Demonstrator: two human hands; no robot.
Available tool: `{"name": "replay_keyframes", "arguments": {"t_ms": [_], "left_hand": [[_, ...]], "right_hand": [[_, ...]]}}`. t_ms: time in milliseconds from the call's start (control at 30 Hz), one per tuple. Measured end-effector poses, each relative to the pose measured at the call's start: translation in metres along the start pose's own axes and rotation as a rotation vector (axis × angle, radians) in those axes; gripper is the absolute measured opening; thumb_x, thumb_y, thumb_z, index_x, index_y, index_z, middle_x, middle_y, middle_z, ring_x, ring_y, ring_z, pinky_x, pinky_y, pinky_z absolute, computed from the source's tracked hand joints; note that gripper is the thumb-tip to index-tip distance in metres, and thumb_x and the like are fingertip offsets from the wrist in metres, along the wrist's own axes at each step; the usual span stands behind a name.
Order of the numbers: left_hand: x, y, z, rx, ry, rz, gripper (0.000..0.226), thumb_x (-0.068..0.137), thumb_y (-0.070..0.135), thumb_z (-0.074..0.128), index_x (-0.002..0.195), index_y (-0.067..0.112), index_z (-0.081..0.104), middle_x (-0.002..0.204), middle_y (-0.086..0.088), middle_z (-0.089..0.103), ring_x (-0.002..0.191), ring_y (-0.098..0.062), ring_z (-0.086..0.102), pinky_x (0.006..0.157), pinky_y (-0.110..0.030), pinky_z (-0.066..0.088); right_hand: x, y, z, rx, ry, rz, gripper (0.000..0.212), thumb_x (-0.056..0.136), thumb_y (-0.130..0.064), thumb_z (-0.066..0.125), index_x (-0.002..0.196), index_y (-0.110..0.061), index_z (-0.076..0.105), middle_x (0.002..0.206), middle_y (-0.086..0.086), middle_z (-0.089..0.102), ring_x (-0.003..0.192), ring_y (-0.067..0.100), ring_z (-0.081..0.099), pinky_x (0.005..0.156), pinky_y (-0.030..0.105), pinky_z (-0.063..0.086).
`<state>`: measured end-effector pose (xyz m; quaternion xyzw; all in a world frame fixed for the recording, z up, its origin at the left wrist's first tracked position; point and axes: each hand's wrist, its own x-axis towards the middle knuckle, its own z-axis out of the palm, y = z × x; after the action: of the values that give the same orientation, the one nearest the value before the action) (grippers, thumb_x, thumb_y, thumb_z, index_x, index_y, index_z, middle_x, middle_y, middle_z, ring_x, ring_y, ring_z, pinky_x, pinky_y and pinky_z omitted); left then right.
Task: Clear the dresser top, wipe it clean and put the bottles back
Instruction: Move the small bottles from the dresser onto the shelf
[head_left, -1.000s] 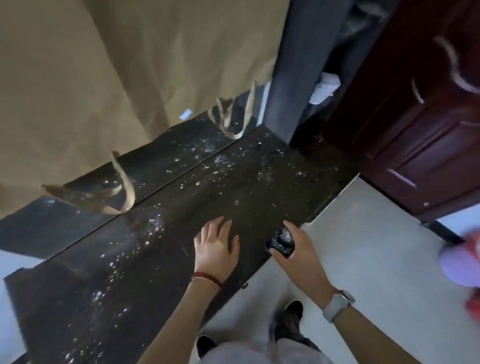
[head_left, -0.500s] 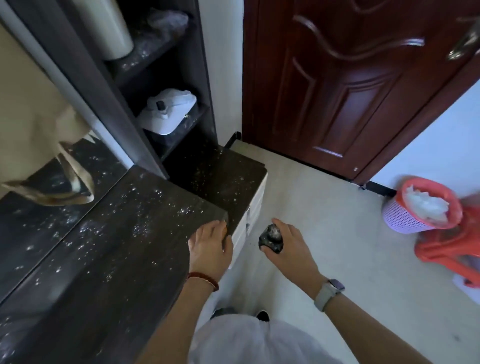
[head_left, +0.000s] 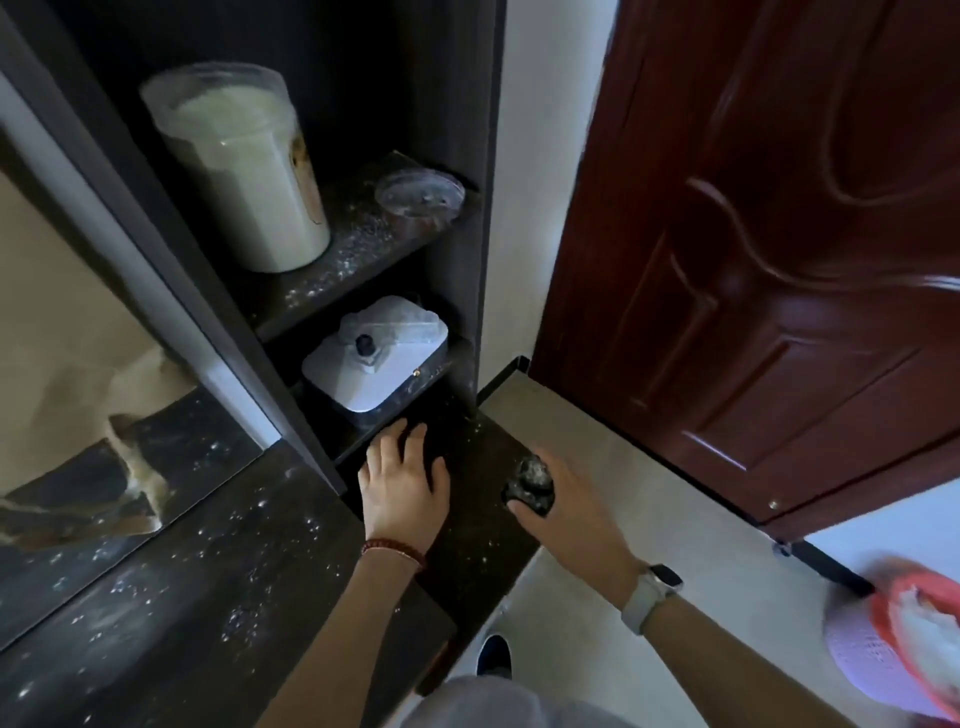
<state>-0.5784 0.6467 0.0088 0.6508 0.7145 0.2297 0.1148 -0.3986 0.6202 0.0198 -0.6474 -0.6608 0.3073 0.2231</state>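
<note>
The dark dresser top (head_left: 197, 587) runs along the lower left, speckled with white dust, and no bottles stand on it. My left hand (head_left: 405, 486) lies flat, fingers spread, on the lower side cabinet top (head_left: 478, 525) just in front of the shelf unit. My right hand (head_left: 566, 512) hovers over that cabinet's right edge, closed around a small dark crumpled wad (head_left: 531, 486) that looks like a cloth.
A shelf unit holds a tall cream container (head_left: 244, 166), a small lidded jar (head_left: 420, 200) and a white box (head_left: 376, 358). A paper-covered mirror (head_left: 78, 374) backs the dresser. A dark red door (head_left: 753, 234) stands right; a pink bin (head_left: 898, 634) sits on the floor.
The view has swung right from the dresser top to the shelf unit and door. My left hand slid right onto the lower cabinet top; my right hand still holds the wad.
</note>
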Motion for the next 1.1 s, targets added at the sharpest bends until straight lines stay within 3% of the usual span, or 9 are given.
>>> {"name": "replay_keyframes", "arguments": {"t_ms": [167, 333, 467, 700, 933, 1100], "left_hand": [[0.028, -0.009, -0.001, 0.038, -0.002, -0.13, 0.061, 0.085, 0.025, 0.054, 0.139, 0.01, 0.031, 0.148, -0.014, 0.029, 0.137, -0.032, 0.023, 0.105, -0.049, 0.029], [0.036, -0.023, 0.004, 0.115, -0.059, -0.177, 0.069, 0.089, 0.029, 0.043, 0.145, 0.015, 0.005, 0.156, -0.003, -0.001, 0.143, -0.017, -0.004, 0.113, -0.04, 0.014], [0.037, -0.022, 0.005, 0.054, -0.018, -0.187, 0.066, 0.088, 0.021, 0.045, 0.145, 0.015, 0.013, 0.156, -0.002, 0.005, 0.143, -0.016, -0.001, 0.114, -0.041, 0.018], [0.036, -0.026, 0.014, -0.048, 0.063, -0.177, 0.064, 0.086, 0.011, 0.045, 0.144, 0.01, 0.016, 0.154, -0.005, 0.009, 0.137, -0.011, -0.008, 0.117, -0.037, 0.014], [0.037, -0.023, 0.02, -0.038, 0.126, -0.187, 0.063, 0.083, 0.009, 0.048, 0.141, 0.005, 0.024, 0.152, -0.011, 0.017, 0.138, -0.016, 0.0, 0.115, -0.037, 0.016], [0.032, -0.025, 0.024, 0.005, 0.157, -0.249, 0.066, 0.08, 0.014, 0.046, 0.141, 0.006, 0.024, 0.15, -0.015, 0.023, 0.137, -0.021, 0.008, 0.109, -0.042, 0.025]], "right_hand": [[0.07, -0.044, 0.003, 0.002, -0.069, -0.199, 0.063, 0.083, -0.026, 0.064, 0.137, -0.02, 0.032, 0.13, 0.006, 0.044, 0.12, 0.019, 0.04, 0.098, 0.021, 0.031], [0.126, -0.09, 0.02, -0.05, -0.126, -0.432, 0.062, 0.081, -0.021, 0.065, 0.135, -0.014, 0.036, 0.129, 0.01, 0.047, 0.123, 0.023, 0.039, 0.103, 0.036, 0.036], [0.152, -0.106, 0.031, -0.12, -0.114, -0.544, 0.061, 0.08, -0.022, 0.067, 0.133, -0.01, 0.04, 0.127, 0.015, 0.05, 0.12, 0.028, 0.044, 0.098, 0.034, 0.039], [0.164, -0.108, 0.043, -0.167, -0.073, -0.539, 0.06, 0.081, -0.028, 0.066, 0.132, -0.008, 0.04, 0.125, 0.018, 0.053, 0.117, 0.031, 0.048, 0.096, 0.037, 0.041], [0.168, -0.108, 0.042, -0.022, -0.119, -0.49, 0.077, 0.081, -0.032, 0.067, 0.14, -0.006, 0.025, 0.143, 0.018, 0.034, 0.134, 0.028, 0.029, 0.107, 0.036, 0.03], [0.164, -0.088, 0.037, -0.051, -0.104, -0.554, 0.057, 0.084, -0.02, 0.064, 0.132, -0.002, 0.039, 0.133, 0.019, 0.046, 0.126, 0.031, 0.041, 0.103, 0.042, 0.04]]}}
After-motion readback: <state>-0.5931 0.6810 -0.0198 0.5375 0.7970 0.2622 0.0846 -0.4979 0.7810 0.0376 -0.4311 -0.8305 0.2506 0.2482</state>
